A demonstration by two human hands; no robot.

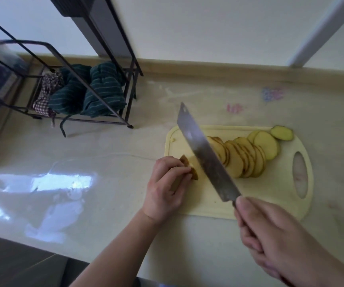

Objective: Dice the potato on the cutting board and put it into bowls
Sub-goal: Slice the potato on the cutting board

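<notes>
A pale yellow cutting board (pixel 274 195) lies on the counter at centre right. Several potato slices (pixel 243 156) lean in a row across it, and one end slice (pixel 282 132) lies at the far right corner. My left hand (pixel 167 185) pinches the small remaining end of the potato (pixel 189 166) at the board's left edge. My right hand (pixel 281 243) grips the handle of a large knife (pixel 204 154). Its blade slants across the board, right beside the potato end, between it and the slices. No bowl is in view.
A black wire rack (pixel 96 83) holding dark green striped cloths (pixel 96 90) and a checked cloth (pixel 47 90) stands at the back left of the glossy counter (pixel 84 154). A low ledge runs along the wall. The counter's front edge lies at the lower left.
</notes>
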